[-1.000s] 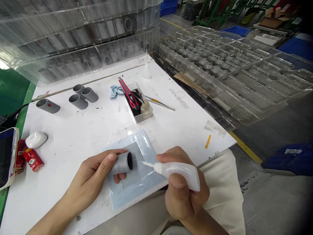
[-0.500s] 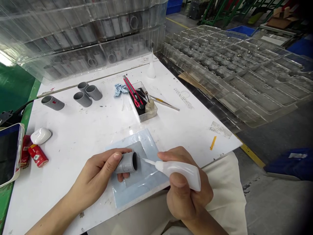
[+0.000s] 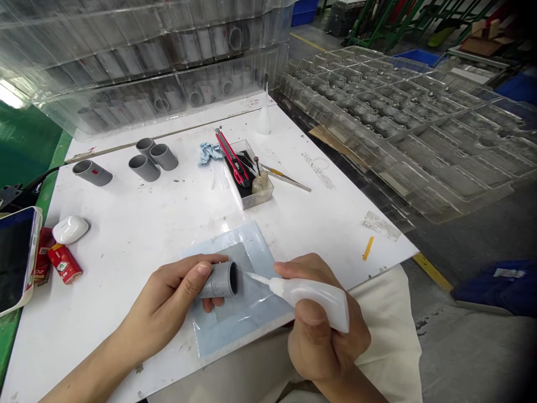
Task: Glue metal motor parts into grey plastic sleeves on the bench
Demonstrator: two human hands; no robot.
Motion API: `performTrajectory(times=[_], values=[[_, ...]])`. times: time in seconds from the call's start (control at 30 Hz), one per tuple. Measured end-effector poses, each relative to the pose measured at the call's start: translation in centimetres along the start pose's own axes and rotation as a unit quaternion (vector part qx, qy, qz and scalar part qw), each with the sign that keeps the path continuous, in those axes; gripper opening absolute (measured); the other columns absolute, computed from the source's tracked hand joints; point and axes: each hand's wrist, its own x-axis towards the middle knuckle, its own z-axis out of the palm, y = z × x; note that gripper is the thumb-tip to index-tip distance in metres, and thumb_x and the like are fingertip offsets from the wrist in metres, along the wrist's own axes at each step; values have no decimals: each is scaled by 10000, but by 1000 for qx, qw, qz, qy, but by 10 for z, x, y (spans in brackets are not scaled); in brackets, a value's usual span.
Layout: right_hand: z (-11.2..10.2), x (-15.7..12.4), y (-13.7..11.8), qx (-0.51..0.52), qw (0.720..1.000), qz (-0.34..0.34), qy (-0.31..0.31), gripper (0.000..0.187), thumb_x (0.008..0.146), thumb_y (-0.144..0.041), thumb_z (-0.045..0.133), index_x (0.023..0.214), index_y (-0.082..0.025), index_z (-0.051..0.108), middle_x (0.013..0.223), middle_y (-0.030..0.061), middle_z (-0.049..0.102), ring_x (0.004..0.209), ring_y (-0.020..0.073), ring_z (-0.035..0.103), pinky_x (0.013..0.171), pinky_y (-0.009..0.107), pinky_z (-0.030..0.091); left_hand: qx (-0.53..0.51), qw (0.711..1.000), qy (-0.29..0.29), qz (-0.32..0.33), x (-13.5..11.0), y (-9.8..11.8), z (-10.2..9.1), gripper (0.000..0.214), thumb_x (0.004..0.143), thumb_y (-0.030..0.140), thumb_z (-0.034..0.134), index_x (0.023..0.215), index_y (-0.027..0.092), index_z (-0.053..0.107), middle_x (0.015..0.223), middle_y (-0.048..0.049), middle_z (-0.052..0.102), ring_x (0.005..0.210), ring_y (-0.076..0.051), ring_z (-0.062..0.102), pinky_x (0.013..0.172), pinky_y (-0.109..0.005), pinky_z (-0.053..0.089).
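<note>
**Squeeze bottle (image 3: pixel 312 296) nozzle just beside grey pipe (image 3: pixel 220 280)**

Fingers of the left hand (image 3: pixel 165 305) wrap the pipe, held above a blue sheet (image 3: pixel 251 240) at the near edge of the white table (image 3: pixel 138 207). The right hand (image 3: pixel 323 330) clasps the bottle tightly, its tip at the pipe's open end.

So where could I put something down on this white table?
On the bare white table between the grey pipe pieces and the blue sheet, or right of the clear tray. It's crowded by the phone and the red tin.

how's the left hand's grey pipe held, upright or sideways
Sideways: the left hand holds the grey pipe nearly level, open end toward the squeeze bottle.
</note>
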Motion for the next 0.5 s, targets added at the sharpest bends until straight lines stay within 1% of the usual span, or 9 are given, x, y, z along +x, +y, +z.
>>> performTrajectory(times=[0.13, 0.27, 0.43, 0.5], values=[[0, 0, 0, -25, 1000, -5, 0, 256, 1046, -302, 551, 1182, -190, 737, 855, 83, 730, 791, 267, 676, 610, 419, 514, -2, 1000, 1, 3, 0, 0, 0, 473, 1041, 620, 583, 1213, 239, 806, 736, 10, 760, 680, -173, 629, 725, -281, 551], [1, -1, -1, -41, 999, 1, 2, 263, 1049, -327, 547, 1168, -187, 737, 855, 87, 728, 783, 269, 677, 609, 425, 525, 4, 1000, 0, 5, 0, -1, -1, 475, 1044, 614, 579, 1226, 235, 800, 745, 5, 760, 686, -180, 631, 734, -290, 552], [-4, -4, 2, 22, 1000, 12, 9, 260, 1046, -296, 566, 1185, -188, 757, 861, 86, 734, 805, 267, 668, 610, 416, 514, 10, 1000, 10, 19, -2, -3, 0, 423, 1043, 586, 592, 1204, 262, 811, 751, 9, 766, 678, -175, 640, 719, -274, 563], [-6, -5, 4, 45, 999, 20, 15, 275, 1055, -297, 558, 1180, -178, 772, 859, 95, 728, 825, 272, 666, 607, 415, 504, 19, 999, 24, 31, -3, -5, 1, 394, 1035, 571, 609, 1192, 278, 819, 844, -4, 796, 703, -178, 670, 707, -271, 583]])
